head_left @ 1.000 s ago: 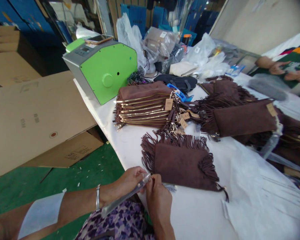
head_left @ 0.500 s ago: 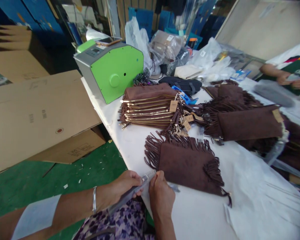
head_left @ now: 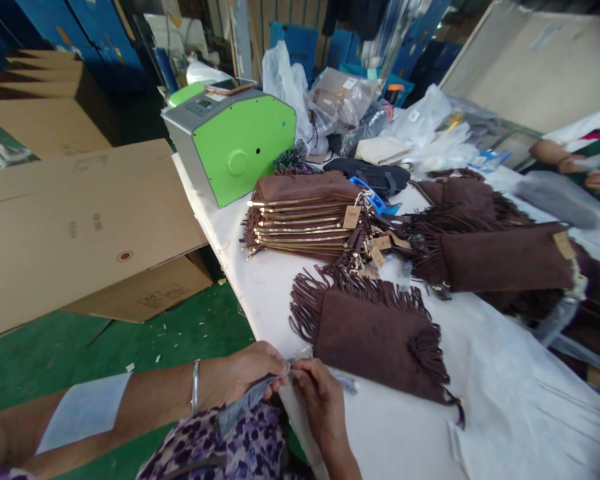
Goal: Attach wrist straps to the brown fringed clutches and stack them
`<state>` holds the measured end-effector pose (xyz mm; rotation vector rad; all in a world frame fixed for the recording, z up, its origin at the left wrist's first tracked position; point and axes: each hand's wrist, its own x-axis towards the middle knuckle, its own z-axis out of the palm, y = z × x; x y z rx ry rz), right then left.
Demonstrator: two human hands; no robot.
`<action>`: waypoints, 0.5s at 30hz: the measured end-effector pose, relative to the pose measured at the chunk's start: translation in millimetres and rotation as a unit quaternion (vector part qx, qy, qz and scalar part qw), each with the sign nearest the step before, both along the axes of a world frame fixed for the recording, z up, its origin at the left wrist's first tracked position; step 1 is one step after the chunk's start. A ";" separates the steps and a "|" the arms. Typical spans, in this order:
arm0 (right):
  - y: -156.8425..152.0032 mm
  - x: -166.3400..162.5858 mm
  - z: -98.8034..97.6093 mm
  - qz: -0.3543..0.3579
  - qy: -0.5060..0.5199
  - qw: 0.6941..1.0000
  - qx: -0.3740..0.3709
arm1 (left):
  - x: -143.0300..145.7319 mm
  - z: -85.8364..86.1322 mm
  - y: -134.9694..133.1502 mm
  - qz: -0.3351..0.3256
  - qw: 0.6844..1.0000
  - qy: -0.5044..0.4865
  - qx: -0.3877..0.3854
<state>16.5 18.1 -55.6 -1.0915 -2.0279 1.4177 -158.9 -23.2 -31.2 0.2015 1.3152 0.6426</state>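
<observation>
Since half a second ago the two hands have drawn closer together, and the clear plastic sleeve [head_left: 245,403], which stuck out straight then, now sags lower toward the lap. The fingertips [head_left: 284,365] of the left hand [head_left: 247,373] and those of the right hand [head_left: 323,400] meet at the sleeve's upper end, pressed together and pinching its edge from either side just at the near edge of the table [head_left: 410,433]. Whether the two layers of film are parted there cannot be told. The rest of the sleeve hangs down and to the left over the patterned fabric of the lap.

The film looks very light, thin and limp, probably slippery between dry fingers, so a firm pinch right at the mouth edge seems the surest hold; held further down it would likely fold on itself.

A bangle [head_left: 195,397] sits on the left wrist. Just beyond the right hand a brown fringed pouch [head_left: 375,337] lies flat on the white cover, soft and floppy by its look, its fringe loose along two sides. Behind it stands a stack of pouches [head_left: 305,213] with gold edges and paper tags, then a green machine [head_left: 243,150]. A cardboard box [head_left: 80,227] lies on the floor to the left. At far right a co-worker's hand [head_left: 575,163] is busy, well apart.
</observation>
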 end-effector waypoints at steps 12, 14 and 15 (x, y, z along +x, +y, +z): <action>-1.7 -17.4 17.7 0.006 -0.207 0.977 0.054 | 5.9 6.7 -3.6 -0.032 0.993 0.101 0.055; -2.5 -19.8 20.7 0.001 -0.216 0.975 0.046 | 8.6 10.5 -3.1 -0.043 0.989 0.129 0.058; -2.7 -20.6 22.1 -0.001 -0.215 0.976 0.039 | 9.6 12.7 -2.5 -0.049 0.986 0.145 0.062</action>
